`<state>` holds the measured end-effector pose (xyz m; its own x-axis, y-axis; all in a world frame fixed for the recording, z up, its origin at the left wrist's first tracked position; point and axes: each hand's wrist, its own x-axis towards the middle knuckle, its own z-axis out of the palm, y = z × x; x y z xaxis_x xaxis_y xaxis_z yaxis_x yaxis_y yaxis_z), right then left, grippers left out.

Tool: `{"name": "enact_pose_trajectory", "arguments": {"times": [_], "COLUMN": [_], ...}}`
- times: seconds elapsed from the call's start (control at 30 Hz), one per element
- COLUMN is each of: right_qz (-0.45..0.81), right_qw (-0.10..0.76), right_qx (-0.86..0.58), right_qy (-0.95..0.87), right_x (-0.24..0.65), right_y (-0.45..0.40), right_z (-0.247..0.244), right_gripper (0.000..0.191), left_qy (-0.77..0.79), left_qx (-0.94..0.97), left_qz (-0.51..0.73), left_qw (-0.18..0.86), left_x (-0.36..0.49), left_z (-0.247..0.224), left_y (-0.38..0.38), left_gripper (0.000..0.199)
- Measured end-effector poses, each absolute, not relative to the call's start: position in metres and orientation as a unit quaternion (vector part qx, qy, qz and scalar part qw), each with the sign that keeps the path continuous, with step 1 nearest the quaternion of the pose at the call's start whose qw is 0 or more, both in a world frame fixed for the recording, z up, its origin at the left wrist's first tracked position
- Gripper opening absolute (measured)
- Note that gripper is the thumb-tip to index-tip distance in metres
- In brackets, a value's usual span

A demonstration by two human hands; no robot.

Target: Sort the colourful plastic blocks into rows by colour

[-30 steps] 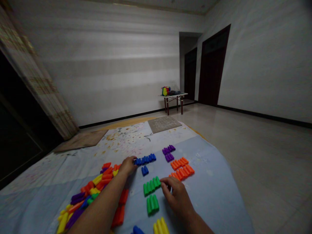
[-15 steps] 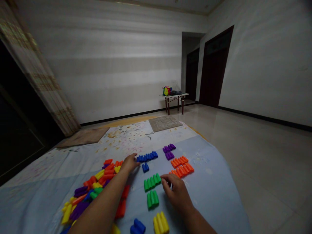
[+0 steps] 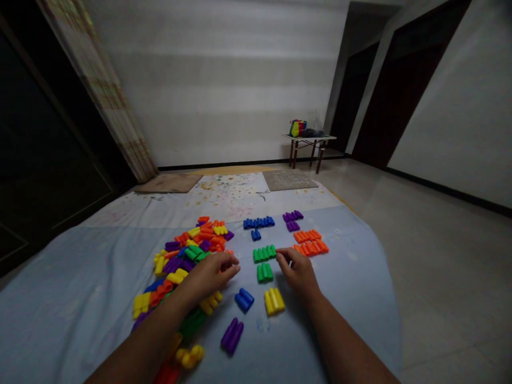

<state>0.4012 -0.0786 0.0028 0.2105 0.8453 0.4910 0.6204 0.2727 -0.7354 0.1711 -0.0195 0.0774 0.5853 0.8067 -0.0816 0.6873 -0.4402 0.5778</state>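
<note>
My left hand (image 3: 218, 269) hovers at the right side of a heap of plastic bullet-shaped connecting blocks (image 3: 172, 261), fingers apart and nothing in them. Right of it are a loose blue block (image 3: 244, 300) and a purple block (image 3: 232, 336). My right hand (image 3: 298, 269) rests with its fingertips at the right end of a row of green blocks (image 3: 264, 253); its thumb and forefinger are slightly apart. A shorter green group (image 3: 264, 273) and a yellow group (image 3: 274, 301) lie nearer me. Beyond stand a blue row (image 3: 258, 223) with a small blue block (image 3: 256, 234) below it.
Purple rows (image 3: 293, 216) and orange rows (image 3: 311, 248) lie at the right on the pale blue cloth (image 3: 352, 298). Two flat mats (image 3: 290, 180) lie at the far edge. A small table (image 3: 310, 138) with a colourful bag stands by the far wall.
My left hand has drawn back from the blue row toward the heap. The right hand stays by the green row. The view has tilted down and turned left.
</note>
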Motion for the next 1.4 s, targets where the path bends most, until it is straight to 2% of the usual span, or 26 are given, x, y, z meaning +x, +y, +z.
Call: {"name": "enact_pose_trajectory", "arguments": {"times": [0.1, 0.33, 0.5, 0.6, 0.73, 0.93, 1.07, 1.2, 1.4], "right_qz": [0.116, 0.112, 0.106, 0.104, 0.105, 0.098, 0.101, 0.100, 0.102], "right_qw": [0.502, 0.500, 0.500, 0.498, 0.497, 0.499, 0.495, 0.501, 0.506], "right_qx": [-0.594, -0.603, -0.602, -0.602, -0.597, -0.597, -0.603, -0.600, -0.595], "right_qy": [-0.618, -0.611, -0.613, -0.616, -0.621, -0.621, -0.618, -0.616, -0.616], "right_x": [0.399, 0.400, 0.400, 0.400, 0.401, 0.401, 0.401, 0.401, 0.399], "right_y": [-0.080, -0.082, -0.081, -0.081, -0.079, -0.079, -0.080, -0.080, -0.079], "right_z": [0.003, 0.006, 0.005, 0.004, 0.002, 0.003, 0.006, 0.006, 0.007], "right_gripper": [0.022, 0.023, 0.023, 0.024, 0.024, 0.024, 0.022, 0.022, 0.021], "left_qy": [0.447, 0.453, 0.485, 0.484, 0.489, 0.487, 0.479, 0.486, 0.493], "left_qx": [0.847, 0.865, 0.861, 0.860, 0.848, 0.845, 0.851, 0.857, 0.862], "left_qz": [0.046, 0.029, 0.006, 0.011, 0.018, 0.015, 0.041, 0.071, 0.049], "left_qw": [0.286, 0.212, 0.152, 0.161, 0.203, 0.219, 0.213, 0.158, 0.105], "left_x": [0.167, 0.176, 0.185, 0.182, 0.175, 0.173, 0.173, 0.182, 0.210], "left_z": [0.077, 0.060, 0.056, 0.054, 0.050, 0.056, 0.068, 0.078, 0.071], "left_y": [-0.045, -0.070, -0.079, -0.079, -0.075, -0.074, -0.057, -0.021, 0.031], "left_gripper": [0.039, 0.042, 0.034, 0.034, 0.046, 0.040, 0.043, 0.044, 0.041]}}
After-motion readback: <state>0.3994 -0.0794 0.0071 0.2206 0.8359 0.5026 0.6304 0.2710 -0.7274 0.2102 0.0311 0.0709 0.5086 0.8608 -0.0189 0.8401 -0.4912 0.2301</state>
